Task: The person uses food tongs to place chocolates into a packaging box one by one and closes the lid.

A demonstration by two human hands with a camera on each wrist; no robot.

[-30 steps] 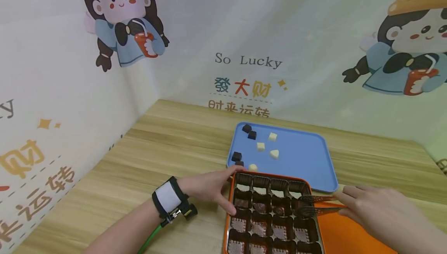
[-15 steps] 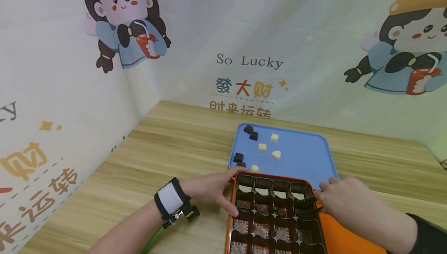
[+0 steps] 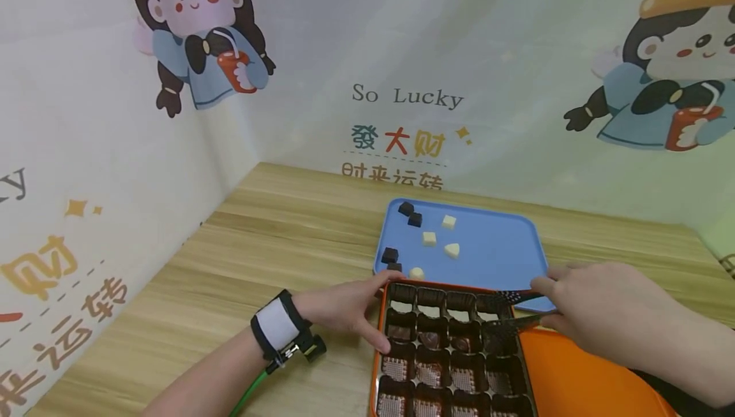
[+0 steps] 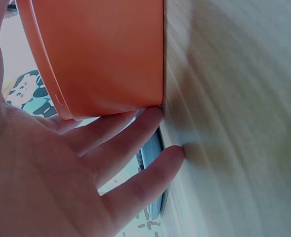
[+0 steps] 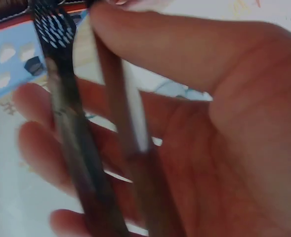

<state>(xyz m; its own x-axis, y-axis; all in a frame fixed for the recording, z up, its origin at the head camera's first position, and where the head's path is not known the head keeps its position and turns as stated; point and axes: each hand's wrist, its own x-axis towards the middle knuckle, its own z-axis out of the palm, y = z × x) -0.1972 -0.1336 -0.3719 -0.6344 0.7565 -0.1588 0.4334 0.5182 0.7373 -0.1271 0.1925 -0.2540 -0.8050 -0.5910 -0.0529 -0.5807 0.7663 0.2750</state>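
Observation:
My right hand [image 3: 620, 308] holds dark tongs [image 3: 519, 325] in the head view. Their arms stand apart over the right end of the box's upper two rows. The orange box [image 4: 101, 54] has a brown divided tray [image 3: 439, 382]; pale pieces lie in its far row and brown chocolates in the second. The tongs partly hide the right-hand cells. My left hand [image 3: 344, 307] rests against the box's far left corner, thumb on the left rim. In the left wrist view, its fingers [image 4: 128, 136] are fairly straight and spread, some touching the outer wall.
A blue tray [image 3: 499, 245] behind the box bears dark cubes [image 3: 390, 255] and white pieces [image 3: 429, 238]. Right of the box lies a flat orange thing [image 3: 586, 372]. A printed cloth [image 3: 310, 85] stands behind the wooden table [image 3: 275, 232].
The tongs' arms came closer together, then spread wider, one tip now over the far row. My right hand moved left, then back right and slightly up. My left hand stays at the box.

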